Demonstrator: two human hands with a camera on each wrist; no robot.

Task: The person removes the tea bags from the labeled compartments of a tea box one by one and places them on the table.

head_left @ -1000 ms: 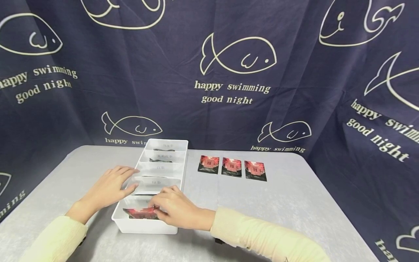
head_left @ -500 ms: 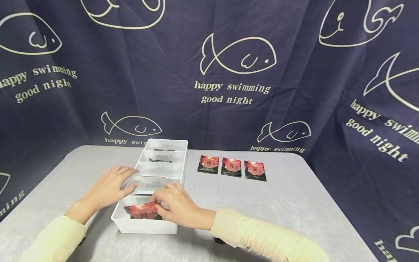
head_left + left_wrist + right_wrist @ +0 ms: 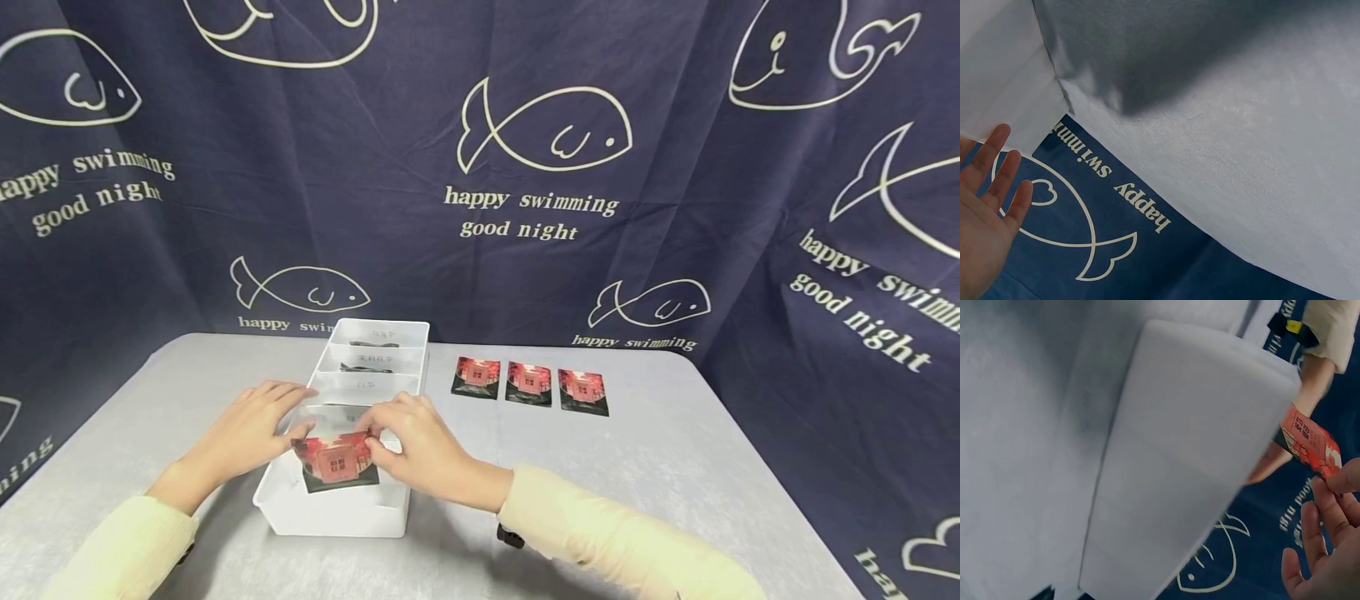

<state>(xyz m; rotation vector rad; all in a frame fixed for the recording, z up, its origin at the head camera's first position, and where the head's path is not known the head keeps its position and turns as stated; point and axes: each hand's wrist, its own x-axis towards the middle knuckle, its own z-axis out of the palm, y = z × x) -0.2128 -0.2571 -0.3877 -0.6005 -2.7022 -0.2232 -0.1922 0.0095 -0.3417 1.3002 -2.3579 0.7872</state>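
Note:
My right hand [image 3: 423, 454] pinches the upper right corner of a red and black tea sachet [image 3: 339, 465] between thumb and fingers. The sachet hangs over the front compartment of a long white divided box [image 3: 330, 522], its printed face towards me. In the right wrist view, the same sachet [image 3: 1313, 440] shows beyond the box's side wall [image 3: 1191, 437]. My left hand [image 3: 240, 435] lies at the box's left rim, fingers extended, with the thumb tip close to the sachet's upper left corner. The left wrist view shows the left fingers [image 3: 1004, 178] straight against the box.
Three similar sachets lie in a row on the grey table [image 3: 570, 500] right of the box: left sachet [image 3: 476, 377], middle sachet [image 3: 529, 383], right sachet [image 3: 583, 392]. Handwritten labels mark the box's dividers, and dark sachet edges [image 3: 367, 367] show in rear compartments. A dark blue fish-print curtain [image 3: 525, 275] surrounds the table.
The right hand has drawn the sachet up out of the front compartment, and its whole face now shows above the box. The left hand has stayed at the rim.

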